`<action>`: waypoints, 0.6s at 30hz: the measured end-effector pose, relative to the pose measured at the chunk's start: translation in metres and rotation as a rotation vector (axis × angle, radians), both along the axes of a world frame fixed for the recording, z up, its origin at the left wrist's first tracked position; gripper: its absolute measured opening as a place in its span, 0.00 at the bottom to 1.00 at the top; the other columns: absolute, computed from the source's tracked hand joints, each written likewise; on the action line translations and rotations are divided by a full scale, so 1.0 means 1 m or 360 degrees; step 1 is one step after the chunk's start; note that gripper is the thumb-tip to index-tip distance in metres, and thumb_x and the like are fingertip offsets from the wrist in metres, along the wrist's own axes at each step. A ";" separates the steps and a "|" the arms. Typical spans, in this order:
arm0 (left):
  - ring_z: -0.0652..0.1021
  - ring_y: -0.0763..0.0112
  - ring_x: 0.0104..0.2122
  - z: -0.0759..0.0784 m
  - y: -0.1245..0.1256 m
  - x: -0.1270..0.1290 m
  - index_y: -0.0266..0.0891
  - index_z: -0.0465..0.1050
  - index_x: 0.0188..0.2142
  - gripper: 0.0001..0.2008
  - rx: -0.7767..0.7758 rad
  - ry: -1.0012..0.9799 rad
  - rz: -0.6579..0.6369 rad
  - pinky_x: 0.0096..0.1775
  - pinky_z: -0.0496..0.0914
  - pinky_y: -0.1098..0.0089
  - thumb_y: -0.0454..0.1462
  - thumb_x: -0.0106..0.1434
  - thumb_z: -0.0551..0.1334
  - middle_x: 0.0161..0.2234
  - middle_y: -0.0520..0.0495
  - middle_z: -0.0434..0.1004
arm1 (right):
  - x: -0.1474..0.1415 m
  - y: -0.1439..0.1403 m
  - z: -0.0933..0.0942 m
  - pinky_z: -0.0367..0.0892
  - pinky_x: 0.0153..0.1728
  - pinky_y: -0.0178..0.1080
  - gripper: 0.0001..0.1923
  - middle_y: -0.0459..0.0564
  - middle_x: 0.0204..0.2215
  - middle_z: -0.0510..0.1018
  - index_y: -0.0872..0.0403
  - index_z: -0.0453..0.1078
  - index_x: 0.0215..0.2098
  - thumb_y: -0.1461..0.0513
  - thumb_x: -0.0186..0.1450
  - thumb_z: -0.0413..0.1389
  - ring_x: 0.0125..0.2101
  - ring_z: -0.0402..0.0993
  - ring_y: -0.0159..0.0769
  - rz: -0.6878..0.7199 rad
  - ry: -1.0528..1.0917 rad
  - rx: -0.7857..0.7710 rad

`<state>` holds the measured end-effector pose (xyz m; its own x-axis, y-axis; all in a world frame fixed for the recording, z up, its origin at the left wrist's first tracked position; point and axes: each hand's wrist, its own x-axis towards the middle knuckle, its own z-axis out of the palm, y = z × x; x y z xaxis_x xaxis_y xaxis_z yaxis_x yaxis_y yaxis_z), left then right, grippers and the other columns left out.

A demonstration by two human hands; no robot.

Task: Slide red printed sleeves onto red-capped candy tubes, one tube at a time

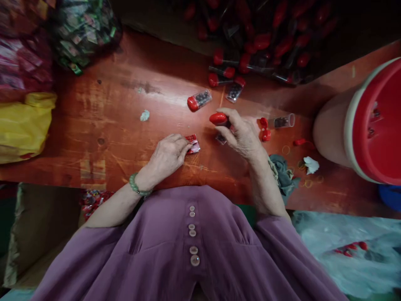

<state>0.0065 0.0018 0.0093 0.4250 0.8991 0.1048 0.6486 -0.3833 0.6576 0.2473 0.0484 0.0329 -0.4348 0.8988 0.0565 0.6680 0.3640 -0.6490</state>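
The right hand (242, 136) grips a small clear vial (222, 125) with a glossy red cap, held just above the middle of the red-brown desk (109, 125). The left hand (167, 155) pinches a small red-and-white sachet (192, 144) lying on the desk just left of the vial. More red-capped vials (199, 100) lie farther away.

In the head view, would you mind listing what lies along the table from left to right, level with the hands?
Yellow bag → left hand → small red packet pinched in its fingers → right hand holding a red-capped tube → loose red caps → open clear tube → red-lidded bucket.
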 end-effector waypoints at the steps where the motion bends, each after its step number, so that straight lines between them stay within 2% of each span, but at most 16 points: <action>1: 0.76 0.68 0.30 0.000 0.001 0.000 0.35 0.79 0.31 0.12 -0.0031 -0.0056 0.0048 0.35 0.70 0.68 0.35 0.68 0.59 0.29 0.45 0.79 | 0.000 -0.007 0.000 0.70 0.49 0.45 0.19 0.52 0.50 0.77 0.50 0.64 0.57 0.54 0.71 0.52 0.45 0.76 0.41 -0.0028 0.0146 -0.0048; 4: 0.77 0.71 0.27 -0.001 0.001 0.001 0.38 0.80 0.29 0.06 -0.0104 -0.0362 0.0214 0.32 0.70 0.71 0.35 0.62 0.65 0.28 0.49 0.81 | -0.002 -0.028 -0.002 0.71 0.49 0.44 0.18 0.50 0.47 0.78 0.50 0.66 0.55 0.53 0.70 0.56 0.44 0.76 0.38 -0.0093 0.0473 -0.0229; 8: 0.79 0.70 0.27 0.003 0.000 -0.002 0.41 0.81 0.29 0.03 -0.0140 -0.0639 0.0345 0.31 0.72 0.70 0.37 0.58 0.70 0.27 0.50 0.82 | -0.003 -0.049 -0.003 0.70 0.53 0.46 0.14 0.49 0.47 0.79 0.50 0.70 0.52 0.55 0.70 0.56 0.46 0.76 0.37 -0.0194 0.0658 -0.0351; 12: 0.81 0.68 0.30 0.008 -0.003 -0.005 0.43 0.82 0.31 0.02 -0.0019 -0.0648 0.0266 0.35 0.74 0.66 0.38 0.59 0.70 0.30 0.49 0.84 | -0.008 -0.057 0.002 0.71 0.52 0.46 0.13 0.49 0.46 0.80 0.49 0.72 0.52 0.58 0.69 0.57 0.46 0.76 0.38 -0.0133 0.0648 -0.0236; 18: 0.81 0.68 0.32 0.003 -0.008 -0.006 0.43 0.81 0.35 0.03 0.0206 -0.0658 0.0109 0.37 0.75 0.67 0.38 0.60 0.70 0.32 0.49 0.84 | -0.019 -0.057 0.008 0.72 0.50 0.44 0.13 0.50 0.46 0.80 0.49 0.72 0.53 0.59 0.71 0.55 0.45 0.76 0.38 0.0095 0.0513 -0.0135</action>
